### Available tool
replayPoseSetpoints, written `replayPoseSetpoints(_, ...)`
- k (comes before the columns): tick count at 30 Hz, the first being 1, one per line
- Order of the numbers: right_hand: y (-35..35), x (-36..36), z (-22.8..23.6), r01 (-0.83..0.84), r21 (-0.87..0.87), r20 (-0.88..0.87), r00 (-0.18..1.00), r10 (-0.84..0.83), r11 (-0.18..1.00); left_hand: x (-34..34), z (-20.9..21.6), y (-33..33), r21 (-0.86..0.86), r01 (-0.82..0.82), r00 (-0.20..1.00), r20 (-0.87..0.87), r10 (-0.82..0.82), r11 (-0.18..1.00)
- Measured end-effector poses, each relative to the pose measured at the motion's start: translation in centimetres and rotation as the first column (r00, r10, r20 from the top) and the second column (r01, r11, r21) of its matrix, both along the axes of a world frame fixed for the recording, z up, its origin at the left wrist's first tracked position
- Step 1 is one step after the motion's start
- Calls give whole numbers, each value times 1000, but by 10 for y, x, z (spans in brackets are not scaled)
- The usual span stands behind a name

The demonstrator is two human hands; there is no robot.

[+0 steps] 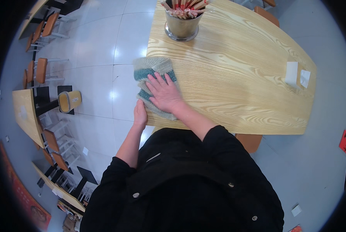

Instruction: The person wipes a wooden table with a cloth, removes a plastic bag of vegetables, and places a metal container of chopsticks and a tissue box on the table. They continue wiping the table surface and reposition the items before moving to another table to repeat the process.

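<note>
Head view: the right hand (166, 95) is spread flat on the striped cloth (143, 73); whether its corner is gripped by the left hand (140, 114) cannot be told. Draped over the table's (238, 69) left edge, it could be dragged off by overreaching.

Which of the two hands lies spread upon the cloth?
The right hand, spread atop the striped cloth; the left hand is at the cloth's near-left edge.

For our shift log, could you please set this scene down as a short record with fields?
Right hand: spread flat on the grey and teal striped cloth
Left hand: at the cloth's near left edge
Cloth: overhanging the wooden table at left
Table, far side: metal pot of wrapped chopsticks
Table, right: white tissue box
Off left: yellow bin
</note>
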State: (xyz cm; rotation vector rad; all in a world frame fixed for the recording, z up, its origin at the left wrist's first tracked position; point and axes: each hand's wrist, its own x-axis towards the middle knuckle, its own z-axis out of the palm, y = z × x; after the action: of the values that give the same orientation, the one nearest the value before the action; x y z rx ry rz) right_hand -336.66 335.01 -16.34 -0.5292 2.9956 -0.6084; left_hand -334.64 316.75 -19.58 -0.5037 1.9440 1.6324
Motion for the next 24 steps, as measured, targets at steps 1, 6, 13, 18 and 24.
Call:
replayPoseSetpoints(1,15,6,-2,70,74,-7,998,-70,995,-1,0,-2,-39,65,998,-17,-66,997)
replayPoseSetpoints(6,203,39,3,612,452,-89,755,-650,649,-3,4,0,-11,87,992,92,-85,996)
replayPoseSetpoints(13,166,9,11,831,388,-132,479,-868,399,-8,19,7,60,-67,943,330,44,996)
replayPoseSetpoints(18,-35,36,3,237,86,-9,972,-237,968,-17,23,-1,268,-291,887,434,154,918)
replayPoseSetpoints(24,65,111,-13,269,-20,6,963,-269,963,-16,25,-12,418,-69,956,289,-60,906)
